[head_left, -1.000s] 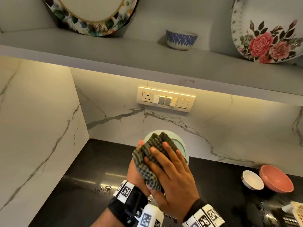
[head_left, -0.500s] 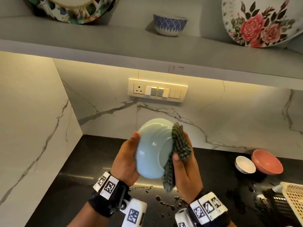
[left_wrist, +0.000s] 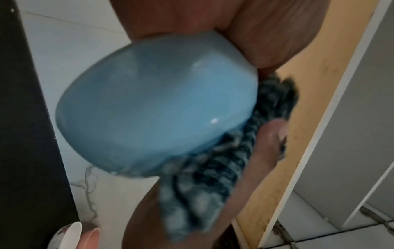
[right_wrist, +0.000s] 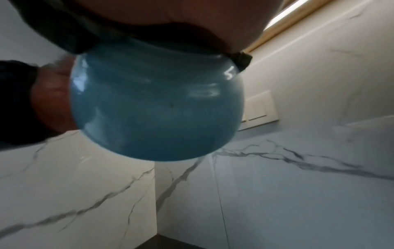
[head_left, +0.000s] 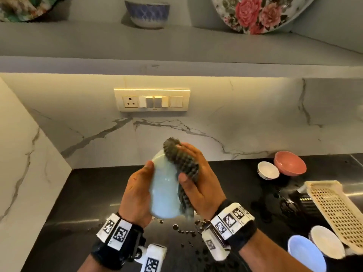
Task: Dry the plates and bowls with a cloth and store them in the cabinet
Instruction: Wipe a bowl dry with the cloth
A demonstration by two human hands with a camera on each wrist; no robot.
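A light blue bowl [head_left: 164, 190] is held above the black counter [head_left: 78, 193], between both hands. My left hand [head_left: 137, 193] grips its left side, thumb up near the rim. My right hand [head_left: 200, 181] holds a dark checked cloth [head_left: 181, 160] against the bowl's upper right, thumb pinching the cloth onto the bowl. In the left wrist view the bowl [left_wrist: 157, 114] shows its glossy outside with the cloth [left_wrist: 213, 176] bunched behind it. The right wrist view is filled by the bowl [right_wrist: 155, 107], its mouth hidden by the cloth and palm.
A pink bowl [head_left: 290, 163] and a small white bowl [head_left: 268, 170] stand at the back right. A cream perforated basket [head_left: 334, 211], a white bowl [head_left: 327, 242] and a blue dish [head_left: 306, 254] lie at the near right. The shelf [head_left: 176, 44] above holds a patterned bowl [head_left: 147, 13] and a floral plate [head_left: 257, 12].
The bowl has been turned in my left hand. The cloth went from covering its face to its right side, then up over its upper right. The hands sit a little lower in view.
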